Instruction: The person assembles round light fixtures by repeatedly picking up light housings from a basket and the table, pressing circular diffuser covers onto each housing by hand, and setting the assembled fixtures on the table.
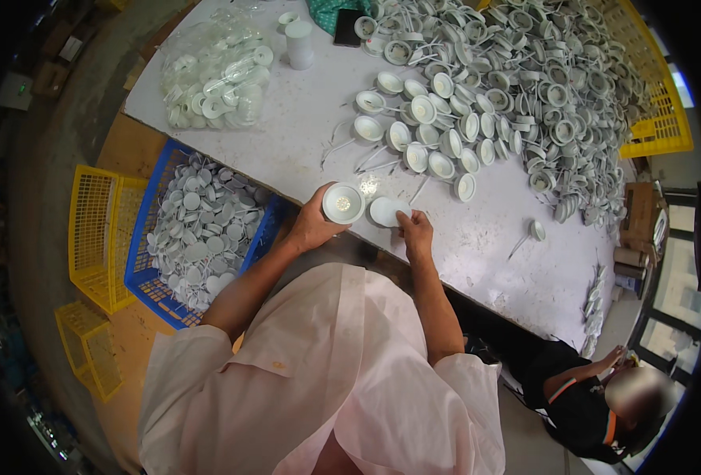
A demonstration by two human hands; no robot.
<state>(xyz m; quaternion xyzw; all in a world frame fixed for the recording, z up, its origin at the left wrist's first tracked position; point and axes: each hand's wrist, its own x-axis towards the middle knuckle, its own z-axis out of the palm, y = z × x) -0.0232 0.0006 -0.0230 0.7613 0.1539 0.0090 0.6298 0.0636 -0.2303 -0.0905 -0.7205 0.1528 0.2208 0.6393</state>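
The person's left grip [313, 227] is closed around a round white lamp [343, 203], open face up. Just right of it, the right grip [418, 234] pinches a flat white disc [386, 212] over the counter [477, 245]. Beyond and rightward of both lies a heap of similar lamps [556, 99]; left, a blue basket [151, 294].

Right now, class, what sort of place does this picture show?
Probably an assembly workshop: round white fittings lie heaped on a worktable, and a blue crate beside it holds many similar parts.
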